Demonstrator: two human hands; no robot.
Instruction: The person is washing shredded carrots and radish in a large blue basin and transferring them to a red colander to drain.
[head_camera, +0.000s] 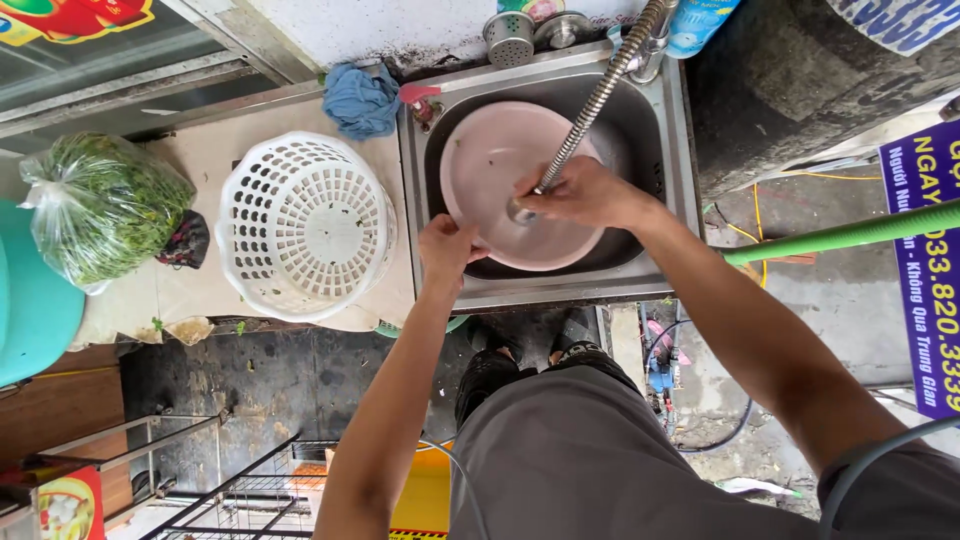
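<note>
A round pink basin (490, 165) lies in the steel sink (665, 150). My left hand (445, 248) grips the basin's near rim. My right hand (585, 193) holds the end of a flexible metal faucet hose (600, 95) over the middle of the basin, its nozzle pointing down onto the pink surface. The hose runs up to the tap at the back of the sink.
A white perforated basket (305, 225) sits upside down on the counter left of the sink, beside a bag of greens (100, 205) and a teal tub (35, 300). A blue cloth (360, 100) lies behind. A green pipe (850, 235) crosses at right. A wire rack (250, 495) stands below.
</note>
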